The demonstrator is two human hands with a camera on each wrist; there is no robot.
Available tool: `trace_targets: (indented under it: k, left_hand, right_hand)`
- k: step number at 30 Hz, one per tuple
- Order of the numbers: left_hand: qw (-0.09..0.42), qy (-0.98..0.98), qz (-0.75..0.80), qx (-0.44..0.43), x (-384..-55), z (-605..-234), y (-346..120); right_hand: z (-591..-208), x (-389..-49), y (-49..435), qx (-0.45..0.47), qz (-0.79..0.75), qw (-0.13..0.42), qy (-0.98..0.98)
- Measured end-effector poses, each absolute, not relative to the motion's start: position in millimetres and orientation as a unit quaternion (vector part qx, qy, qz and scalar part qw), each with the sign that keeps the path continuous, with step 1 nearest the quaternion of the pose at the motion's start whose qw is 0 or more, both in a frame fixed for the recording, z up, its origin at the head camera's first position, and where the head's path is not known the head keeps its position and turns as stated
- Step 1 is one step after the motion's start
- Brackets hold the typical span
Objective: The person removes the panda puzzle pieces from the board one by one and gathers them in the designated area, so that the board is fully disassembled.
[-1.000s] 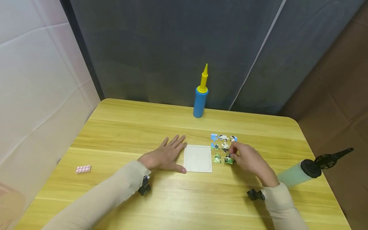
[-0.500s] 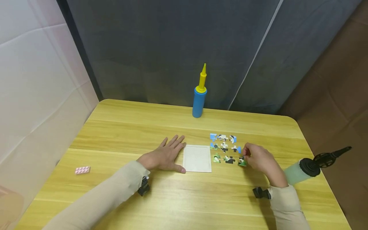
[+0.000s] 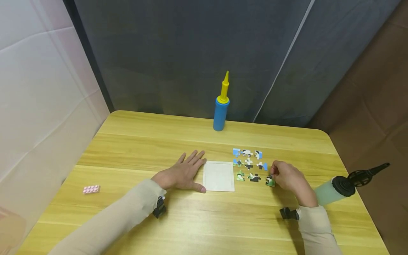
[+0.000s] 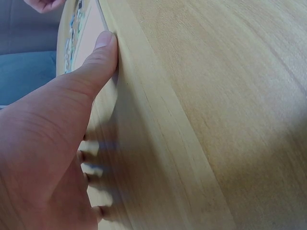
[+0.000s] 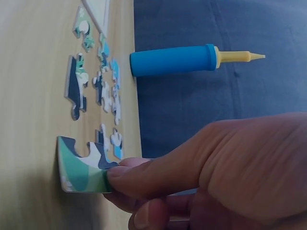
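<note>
My left hand (image 3: 182,174) lies with fingers spread beside a square white puzzle tray (image 3: 218,176). Its thumb (image 4: 103,52) touches the tray's near left corner, and a fingertip is at the far left corner. Thumb and forefinger of my right hand (image 3: 288,177) pinch a green, black and white corner jigsaw piece (image 5: 81,170), tilted up close over the table. Left of that piece, several other jigsaw pieces (image 3: 248,163) lie in spaced rows to the right of the tray. One dark lower piece (image 5: 76,88) is nearest to the held one.
A blue and yellow hand pump (image 3: 220,114) stands upright near the back edge. At the right, beyond my right wrist, is a pale green bottle (image 3: 328,191) with a black top. A pink toy brick (image 3: 91,189) sits at the left of the wooden table (image 3: 153,138).
My right hand has moved right, carrying the corner jigsaw piece away from the lower middle piece, and has turned it slightly. Pieces it had covered now show. My left hand stays put.
</note>
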State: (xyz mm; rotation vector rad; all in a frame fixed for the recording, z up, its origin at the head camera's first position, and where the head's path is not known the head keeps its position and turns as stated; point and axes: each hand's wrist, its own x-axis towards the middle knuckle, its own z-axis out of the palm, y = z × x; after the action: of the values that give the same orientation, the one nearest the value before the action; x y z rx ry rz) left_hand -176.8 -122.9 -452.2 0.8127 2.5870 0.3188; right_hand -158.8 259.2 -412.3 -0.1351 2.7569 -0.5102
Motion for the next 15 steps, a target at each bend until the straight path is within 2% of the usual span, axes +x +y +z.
trace_targets:
  k: [15]
  left_hand:
    - [0.205, 0.927, 0.115, 0.291, -177.1, -453.3, -123.5]
  right_hand:
    - [-420.2, -162.8, 253.9, -0.035, -0.194, 0.146, 0.969]
